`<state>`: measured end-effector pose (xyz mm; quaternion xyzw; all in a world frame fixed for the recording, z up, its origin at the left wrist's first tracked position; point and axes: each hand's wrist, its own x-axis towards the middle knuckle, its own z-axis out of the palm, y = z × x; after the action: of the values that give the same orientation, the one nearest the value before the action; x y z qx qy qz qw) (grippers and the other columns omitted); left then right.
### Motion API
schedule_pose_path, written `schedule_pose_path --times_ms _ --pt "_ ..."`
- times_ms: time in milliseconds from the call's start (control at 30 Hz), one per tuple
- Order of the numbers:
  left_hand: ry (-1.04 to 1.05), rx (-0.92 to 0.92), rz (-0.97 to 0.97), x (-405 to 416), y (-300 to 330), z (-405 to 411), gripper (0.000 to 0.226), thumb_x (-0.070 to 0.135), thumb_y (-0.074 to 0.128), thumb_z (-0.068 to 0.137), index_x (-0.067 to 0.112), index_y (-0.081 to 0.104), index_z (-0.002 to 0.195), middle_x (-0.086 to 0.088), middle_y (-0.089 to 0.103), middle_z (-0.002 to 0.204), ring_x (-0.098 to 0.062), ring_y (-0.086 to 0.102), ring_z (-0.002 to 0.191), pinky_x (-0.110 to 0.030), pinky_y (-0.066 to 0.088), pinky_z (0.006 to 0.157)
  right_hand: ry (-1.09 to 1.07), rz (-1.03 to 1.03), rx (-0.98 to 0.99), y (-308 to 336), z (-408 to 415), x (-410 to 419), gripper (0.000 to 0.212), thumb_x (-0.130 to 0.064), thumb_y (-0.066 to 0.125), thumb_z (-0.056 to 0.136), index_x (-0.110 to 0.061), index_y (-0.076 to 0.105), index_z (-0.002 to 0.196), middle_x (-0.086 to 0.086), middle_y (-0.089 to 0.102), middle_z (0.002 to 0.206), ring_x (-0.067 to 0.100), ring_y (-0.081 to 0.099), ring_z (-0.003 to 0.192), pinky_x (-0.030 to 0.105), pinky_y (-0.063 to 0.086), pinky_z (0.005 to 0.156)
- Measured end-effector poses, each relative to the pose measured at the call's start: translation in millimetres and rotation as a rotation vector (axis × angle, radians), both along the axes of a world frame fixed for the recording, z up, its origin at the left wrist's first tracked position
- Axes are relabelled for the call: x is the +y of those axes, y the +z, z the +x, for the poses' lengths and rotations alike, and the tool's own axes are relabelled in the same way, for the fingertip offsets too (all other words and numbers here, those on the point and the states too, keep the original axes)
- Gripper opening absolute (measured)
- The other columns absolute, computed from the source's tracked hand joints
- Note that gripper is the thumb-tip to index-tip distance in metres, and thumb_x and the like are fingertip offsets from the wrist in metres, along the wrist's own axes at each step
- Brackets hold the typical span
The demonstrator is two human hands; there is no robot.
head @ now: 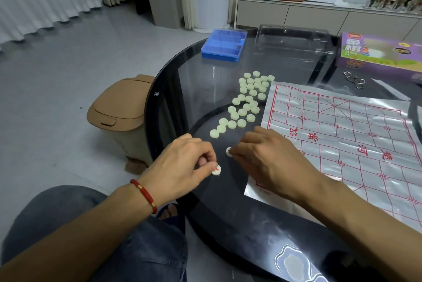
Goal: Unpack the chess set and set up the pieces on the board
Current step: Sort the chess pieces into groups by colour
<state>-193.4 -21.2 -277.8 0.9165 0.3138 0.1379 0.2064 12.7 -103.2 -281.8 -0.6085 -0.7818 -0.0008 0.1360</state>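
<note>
1. The pieces [246, 101] are small pale-green discs, lying loose in a scatter on the glass bench [205, 80] between its left edge and the left edge of the board sheet [342, 135]. Most show a blank face, so they likely need turning over to read.
2. The left hand [182, 163] pinches one disc [216, 170] between thumb and fingertips, near the bench's near-left edge; a red mark shows on its face.
3. The right hand [262, 156] has its fingers curled onto a second disc [229, 151], touching it just off the board's near-left corner; it looks like a pinch.
4. Handling, as a judgement: the discs look light, hard and smooth, and will probably slide on glass rather than lift cleanly. Taking them by the rim, thumb against finger, should work best.
5. The board is a thin, glossy printed sheet, creased and not quite flat; it will likely shift or buckle if pushed, so pieces are better set straight down on the line crossings.
6. No piece stands on the board yet.
</note>
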Motion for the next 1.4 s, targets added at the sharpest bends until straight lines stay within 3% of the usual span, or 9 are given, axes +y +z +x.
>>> schedule_pose_path --times_ms 233,367,467,667,867,1033,1167,1233,1400 --pt "-0.006 -0.066 -0.010 -8 -2 7 0.009 0.032 0.071 0.087 0.028 0.074 0.080 0.010 0.058 0.068 -0.006 0.050 0.075 -0.011 0.035 0.068 0.077 -0.037 0.046 1 -10 25 0.039 -0.036 0.036 0.101 -0.030 0.067 0.123 -0.004 0.061 0.096 0.018 0.050 0.086 0.040 0.047 0.075" --pt "0.151 -0.137 0.132 13 -1 2 0.009 0.027 0.070 0.090 0.026 0.078 0.095 0.009 0.062 0.077 -0.008 0.053 0.079 -0.018 0.041 0.074 -0.036 0.081 0.036 9 1 39 0.022 -0.020 0.058 0.098 -0.021 0.073 0.114 0.002 0.065 0.094 0.024 0.055 0.085 0.042 0.048 0.070" --pt "0.167 -0.129 0.174 23 -3 4 0.017 0.029 0.070 0.090 0.028 0.076 0.107 0.008 0.062 0.087 -0.012 0.053 0.088 -0.024 0.044 0.080 -0.023 0.084 -0.003 8 2 43 0.022 -0.022 0.058 0.099 -0.021 0.074 0.113 0.003 0.064 0.096 0.023 0.054 0.086 0.042 0.048 0.070" --pt "0.142 -0.042 0.229 29 -8 8 0.015 0.037 0.072 0.088 0.032 0.079 0.100 0.010 0.055 0.083 -0.010 0.046 0.084 -0.028 0.046 0.071 -0.002 0.057 -0.079 4 4 41 0.023 -0.028 0.054 0.100 -0.021 0.076 0.103 0.001 0.062 0.098 0.021 0.051 0.087 0.042 0.048 0.072" --pt "0.252 -0.029 0.227 46 -4 12 0.012 0.029 0.070 0.090 0.026 0.077 0.099 0.005 0.062 0.092 -0.014 0.053 0.093 -0.027 0.046 0.084 0.008 0.014 -0.052 7 9 27 0.022 -0.032 0.055 0.099 -0.020 0.073 0.102 0.000 0.064 0.100 0.021 0.055 0.091 0.041 0.049 0.074" --pt "0.154 0.008 0.257 41 -4 30 0.027 0.041 0.069 0.089 0.027 0.075 0.112 0.008 0.057 0.095 -0.010 0.045 0.095 -0.024 0.043 0.081 -0.019 0.031 -0.024 5 6 31 0.020 -0.032 0.056 0.098 -0.021 0.068 0.111 0.001 0.066 0.102 0.023 0.057 0.092 0.042 0.050 0.077" --pt "0.117 0.045 0.255 46 -3 37 0.018 0.037 0.071 0.088 0.025 0.079 0.098 0.008 0.056 0.092 -0.011 0.043 0.092 -0.033 0.046 0.084 -0.019 0.011 -0.030 3 7 37 0.016 -0.028 0.057 0.098 -0.020 0.071 0.098 0.002 0.063 0.092 0.022 0.056 0.086 0.043 0.050 0.072" --pt "0.136 0.015 0.200 47 -1 38 0.016 0.035 0.068 0.092 0.024 0.079 0.097 0.008 0.058 0.093 -0.013 0.046 0.094 -0.032 0.045 0.086 -0.042 -0.007 0.037 3 9 39 0.017 -0.026 0.058 0.098 -0.019 0.073 0.094 0.002 0.066 0.088 0.022 0.059 0.081 0.043 0.052 0.070" --pt "0.202 -0.068 -0.037 55 5 29 0.019 0.032 0.058 0.098 0.028 0.077 0.101 0.010 0.063 0.098 -0.014 0.055 0.100 -0.037 0.047 0.094 -0.210 -0.170 0.486 19 20 39 0.019 -0.026 0.062 0.099 -0.018 0.078 0.095 -0.012 0.071 0.077 0.007 0.066 0.072 0.027 0.055 0.073"
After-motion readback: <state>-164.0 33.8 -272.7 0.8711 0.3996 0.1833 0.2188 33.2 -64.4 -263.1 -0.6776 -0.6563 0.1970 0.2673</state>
